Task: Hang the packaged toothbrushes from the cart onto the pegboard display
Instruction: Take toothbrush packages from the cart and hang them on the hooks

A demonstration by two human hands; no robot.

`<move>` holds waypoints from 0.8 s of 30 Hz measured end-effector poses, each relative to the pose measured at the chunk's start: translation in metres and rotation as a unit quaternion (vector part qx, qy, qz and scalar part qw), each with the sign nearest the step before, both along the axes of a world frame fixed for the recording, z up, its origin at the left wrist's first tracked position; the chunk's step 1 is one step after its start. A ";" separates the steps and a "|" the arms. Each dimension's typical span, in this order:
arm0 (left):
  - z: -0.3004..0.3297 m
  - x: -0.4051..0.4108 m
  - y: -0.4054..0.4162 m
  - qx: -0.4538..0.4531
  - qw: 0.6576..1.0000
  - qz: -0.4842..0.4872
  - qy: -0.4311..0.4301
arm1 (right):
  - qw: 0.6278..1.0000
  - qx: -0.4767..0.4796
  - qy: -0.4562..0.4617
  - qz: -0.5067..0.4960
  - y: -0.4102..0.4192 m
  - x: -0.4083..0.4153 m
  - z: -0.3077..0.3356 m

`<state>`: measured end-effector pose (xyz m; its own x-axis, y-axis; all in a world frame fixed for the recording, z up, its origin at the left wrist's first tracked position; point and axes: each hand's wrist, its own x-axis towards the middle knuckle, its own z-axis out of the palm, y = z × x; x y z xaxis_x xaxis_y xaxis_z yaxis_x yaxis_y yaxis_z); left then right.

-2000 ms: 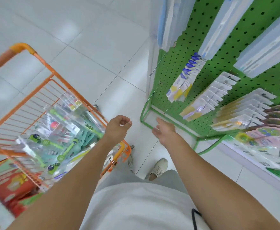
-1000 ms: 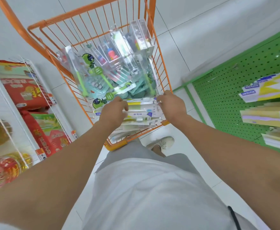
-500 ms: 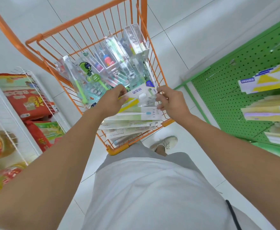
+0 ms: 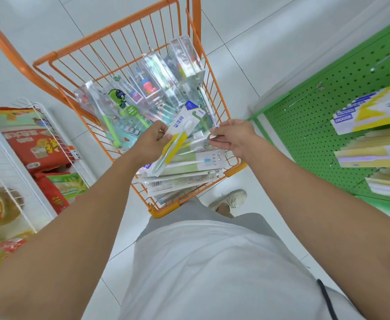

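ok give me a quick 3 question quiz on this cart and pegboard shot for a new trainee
1. True or false: the left hand grips a yellow-and-white toothbrush pack above the orange cart.
2. Multiple choice: the green pegboard stands on the person's (A) left, (B) right, (C) behind the cart.
3. Fill in: the right hand pinches the edge of another ____ over the cart.

Key: 1 true; 2 B; 3 pack, though which one in the flat stack of packs it comes from cannot be told.
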<state>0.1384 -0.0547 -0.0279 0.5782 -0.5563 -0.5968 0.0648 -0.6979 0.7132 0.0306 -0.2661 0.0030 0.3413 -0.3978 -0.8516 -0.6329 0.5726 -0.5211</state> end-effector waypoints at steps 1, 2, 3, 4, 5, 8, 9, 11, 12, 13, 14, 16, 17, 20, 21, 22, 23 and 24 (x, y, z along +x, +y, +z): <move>0.008 0.003 -0.001 -0.009 1.000 0.011 -0.006 | 1.000 -0.012 -0.004 0.012 -0.004 0.000 0.007; 0.017 0.008 -0.003 -0.023 0.999 0.021 -0.018 | 0.999 -0.027 -0.007 0.025 -0.008 0.001 0.016; 0.025 0.012 -0.005 -0.039 0.998 0.041 -0.027 | 0.998 -0.040 -0.009 0.039 -0.012 0.001 0.025; 0.034 0.017 -0.008 -0.061 0.995 0.067 -0.030 | 0.997 -0.053 -0.012 0.056 -0.017 0.000 0.036; 0.045 0.020 -0.013 -0.088 0.992 0.090 -0.034 | 0.995 -0.066 -0.020 0.076 -0.023 -0.001 0.050; 0.065 0.019 -0.037 -0.135 0.983 0.068 -0.108 | 0.982 -0.100 -0.078 0.141 -0.045 -0.011 0.087; 0.068 0.017 -0.049 -0.136 0.981 0.043 -0.132 | 0.976 -0.104 -0.105 0.159 -0.054 -0.017 0.097; 0.075 0.008 -0.077 -0.134 0.983 0.005 -0.126 | 0.966 -0.115 -0.155 0.173 -0.072 -0.031 0.113; 0.077 0.002 -0.091 -0.137 0.986 -0.009 -0.096 | 0.962 -0.126 -0.171 0.170 -0.081 -0.038 0.119; 0.081 -0.006 -0.105 -0.145 0.988 -0.024 -0.057 | 0.960 -0.141 -0.179 0.162 -0.090 -0.045 0.123; 0.085 -0.014 -0.119 -0.153 0.988 -0.036 -0.013 | 0.960 -0.157 -0.182 0.144 -0.099 -0.053 0.126; 0.095 -0.037 -0.146 -0.170 0.981 -0.038 0.080 | 0.963 -0.189 -0.183 0.063 -0.113 -0.068 0.126; 0.099 -0.050 -0.159 -0.179 0.976 -0.025 0.120 | 0.961 -0.210 -0.178 0.006 -0.119 -0.076 0.124; 0.111 -0.090 -0.193 -0.182 0.971 -0.012 0.157 | 0.941 -0.279 -0.140 -0.134 -0.129 -0.100 0.116; 0.115 -0.102 -0.204 -0.178 0.971 -0.032 0.157 | 0.935 -0.287 -0.132 -0.161 -0.131 -0.108 0.111; 0.118 -0.113 -0.213 -0.167 0.973 -0.058 0.148 | 0.930 -0.295 -0.130 -0.177 -0.133 -0.114 0.108; 0.121 -0.123 -0.221 -0.153 0.976 -0.083 0.129 | 0.924 -0.306 -0.130 -0.186 -0.135 -0.120 0.105; 0.125 -0.131 -0.229 -0.143 0.978 -0.100 0.111 | 0.920 -0.317 -0.127 -0.191 -0.139 -0.126 0.103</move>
<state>0.0078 -0.2839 0.0966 0.3139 -0.8077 -0.4991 0.1228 -0.4867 0.8649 -0.0955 -0.4056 0.1064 0.2288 -0.9198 -0.3188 -0.2600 0.2578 -0.9306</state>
